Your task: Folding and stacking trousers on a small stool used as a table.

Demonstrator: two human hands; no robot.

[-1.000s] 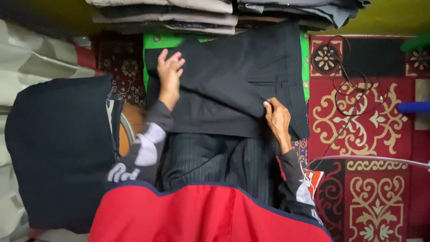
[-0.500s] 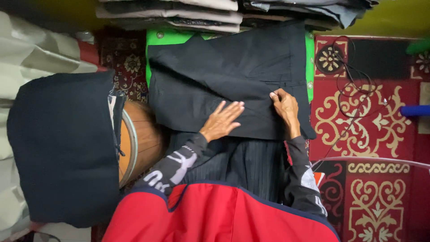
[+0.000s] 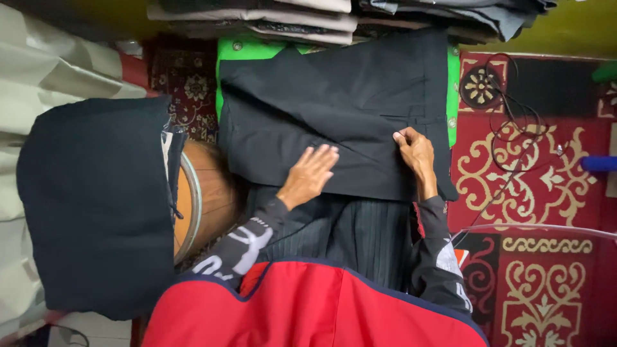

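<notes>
A folded pair of black trousers [image 3: 334, 103] lies flat on a green board [image 3: 247, 50] in front of me. My left hand [image 3: 310, 173] rests palm down on the near fold of the trousers, fingers spread. My right hand [image 3: 416, 153] presses on the fabric near the right edge, fingers curled against the waistband area. Neither hand lifts the cloth. My pinstriped trousers [image 3: 347, 231] and red jacket [image 3: 308, 308] fill the lower view.
A stack of folded garments [image 3: 257, 16] lies beyond the board. A dark garment [image 3: 96, 199] drapes over something at the left, beside a round wooden stool [image 3: 199, 193]. A red patterned carpet [image 3: 533, 193] with a black cable [image 3: 514, 122] lies at the right.
My left hand slid from the far left of the trousers down to the near fold. The right hand shifted slightly up along the right edge.
</notes>
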